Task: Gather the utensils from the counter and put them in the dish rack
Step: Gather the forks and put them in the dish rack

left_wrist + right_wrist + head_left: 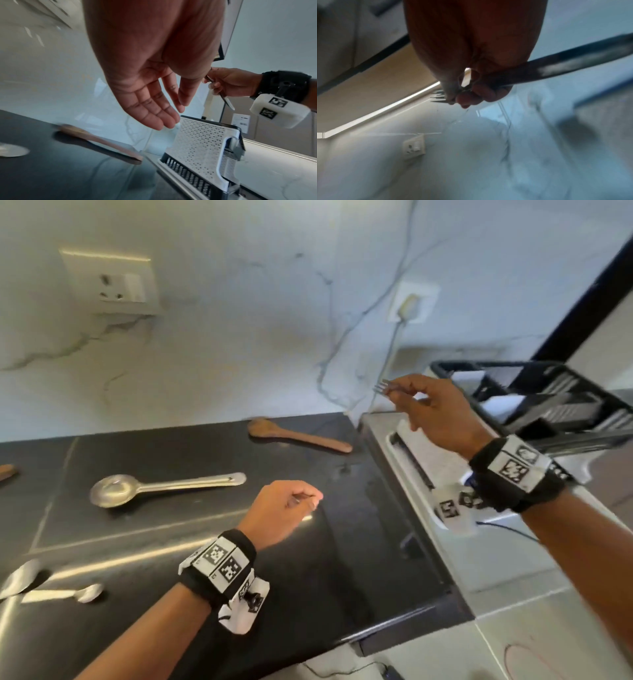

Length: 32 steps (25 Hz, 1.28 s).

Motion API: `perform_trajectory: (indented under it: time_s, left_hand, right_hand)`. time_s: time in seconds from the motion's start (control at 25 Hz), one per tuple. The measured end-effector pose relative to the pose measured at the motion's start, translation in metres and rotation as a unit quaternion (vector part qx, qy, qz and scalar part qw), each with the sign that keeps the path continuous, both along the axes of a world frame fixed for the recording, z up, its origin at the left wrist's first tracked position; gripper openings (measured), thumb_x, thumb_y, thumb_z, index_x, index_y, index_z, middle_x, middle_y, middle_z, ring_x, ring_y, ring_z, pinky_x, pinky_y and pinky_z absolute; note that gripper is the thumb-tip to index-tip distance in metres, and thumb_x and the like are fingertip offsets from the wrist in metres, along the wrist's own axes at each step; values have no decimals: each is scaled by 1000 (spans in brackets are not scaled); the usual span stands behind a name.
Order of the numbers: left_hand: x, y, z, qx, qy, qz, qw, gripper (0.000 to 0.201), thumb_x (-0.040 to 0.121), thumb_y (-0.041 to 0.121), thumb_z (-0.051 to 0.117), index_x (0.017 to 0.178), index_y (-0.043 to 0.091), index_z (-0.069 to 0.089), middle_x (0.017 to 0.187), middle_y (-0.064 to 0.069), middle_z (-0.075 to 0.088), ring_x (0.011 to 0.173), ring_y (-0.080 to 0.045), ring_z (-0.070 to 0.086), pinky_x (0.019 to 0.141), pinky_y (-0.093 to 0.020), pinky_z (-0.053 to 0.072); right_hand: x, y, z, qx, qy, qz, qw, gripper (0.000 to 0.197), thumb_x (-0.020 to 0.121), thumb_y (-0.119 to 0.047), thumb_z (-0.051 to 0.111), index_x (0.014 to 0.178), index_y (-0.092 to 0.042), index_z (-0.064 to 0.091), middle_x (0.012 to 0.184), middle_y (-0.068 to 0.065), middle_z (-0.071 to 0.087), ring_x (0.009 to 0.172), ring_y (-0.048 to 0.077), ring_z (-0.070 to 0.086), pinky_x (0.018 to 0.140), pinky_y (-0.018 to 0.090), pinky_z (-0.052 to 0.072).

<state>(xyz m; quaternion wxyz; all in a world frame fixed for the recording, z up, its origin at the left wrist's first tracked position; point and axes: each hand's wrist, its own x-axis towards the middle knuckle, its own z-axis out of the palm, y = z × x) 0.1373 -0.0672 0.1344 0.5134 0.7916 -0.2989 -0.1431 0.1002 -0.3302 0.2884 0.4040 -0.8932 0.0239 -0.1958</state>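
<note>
My right hand [409, 400] pinches a steel fork [386, 387] in the air, tines pointing left, just left of the black dish rack [561, 409]. In the right wrist view the fork [570, 66] crosses under the curled fingers [471, 100]. My left hand [306, 503] hovers empty over the black counter [359, 559]; its fingers [154, 115] hang relaxed. On the counter lie a wooden spoon [298, 436], a large steel spoon [164, 486] and a small steel spoon [65, 594]. The left wrist view shows the wooden spoon [102, 140], the rack's white perforated caddy [197, 142] and the fork [226, 100].
Another steel utensil [19, 577] and a wooden piece [7, 472] show at the left edge. The marble wall carries a socket [116, 285] and a plugged-in charger [409, 304] whose cable hangs down. The rack stands on a white drain tray [421, 470] right of the counter.
</note>
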Motion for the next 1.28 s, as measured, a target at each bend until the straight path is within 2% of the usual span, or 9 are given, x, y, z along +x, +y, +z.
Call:
perform_trajectory:
  time_s: [0.08, 0.16, 0.24, 0.28, 0.48, 0.76, 0.96, 1.16, 1.28]
  left_hand:
    - [-2, -49, 13, -2, -17, -33, 999, 15, 90, 20, 66, 98, 23, 77, 90, 12, 77, 84, -3, 71, 86, -30, 56]
    - [-8, -99, 28, -9, -39, -54, 998, 16, 91, 22, 64, 100, 25, 77, 96, 14, 76, 90, 0, 69, 87, -22, 53]
    - [-11, -142, 40, -27, -43, -63, 997, 16, 91, 24, 64, 103, 27, 75, 101, 14, 74, 96, 4, 66, 86, -16, 50]
    - [-11, -167, 47, -43, -46, -64, 996, 16, 91, 23, 65, 104, 26, 74, 104, 13, 73, 99, 5, 65, 85, -15, 48]
    - [-5, -272, 80, -104, -95, -64, 988, 30, 87, 30, 71, 117, 28, 66, 122, 14, 60, 116, 0, 55, 92, -28, 52]
    - [16, -341, 83, -21, -154, -62, 986, 66, 73, 64, 67, 131, 36, 55, 148, 14, 41, 141, -6, 34, 115, -45, 34]
    - [28, -355, 73, -31, -89, -47, 994, 80, 63, 66, 74, 133, 39, 46, 153, 18, 33, 142, -2, 29, 117, -37, 27]
    - [29, -360, 66, -44, -51, -47, 997, 103, 60, 65, 75, 147, 35, 29, 157, 16, 25, 145, -2, 22, 115, -28, 20]
    - [32, -361, 62, -48, -68, -51, 995, 96, 61, 65, 75, 143, 35, 36, 154, 20, 24, 144, 1, 19, 118, -30, 22]
  right_hand:
    - [-29, -64, 35, -190, 14, -16, 982, 15, 94, -23, 66, 107, -21, 72, 88, -3, 66, 61, 0, 59, 59, 7, 41]
    - [-54, -126, 61, -309, 45, -42, 949, 22, 93, -28, 67, 113, -23, 74, 97, -4, 71, 76, 4, 62, 72, 14, 46]
    - [-67, -179, 76, -364, 84, -62, 926, 26, 91, -32, 67, 116, -25, 73, 104, -1, 75, 86, 16, 67, 79, 31, 52]
    - [-71, -205, 83, -382, 106, -66, 916, 27, 91, -33, 66, 116, -26, 73, 105, -1, 75, 89, 16, 67, 80, 33, 51]
    - [-54, -288, 104, -455, 148, -38, 877, 28, 93, -35, 65, 117, -25, 73, 105, 0, 75, 84, 9, 55, 76, 29, 38]
    - [13, -312, 105, -494, 198, 76, 843, 29, 94, -40, 62, 121, -31, 69, 100, -13, 70, 93, 11, 62, 92, 39, 50]
    - [71, -308, 96, -516, 210, 124, 821, 28, 93, -29, 62, 120, -26, 70, 105, -5, 73, 98, 18, 65, 94, 38, 50]
    - [116, -313, 72, -525, 295, 178, 778, 25, 92, -30, 63, 116, -26, 71, 91, -11, 74, 78, 12, 74, 90, 33, 54]
    - [132, -314, 73, -501, 269, 192, 800, 18, 94, -26, 58, 108, -25, 70, 93, -8, 74, 62, -4, 68, 88, 31, 51]
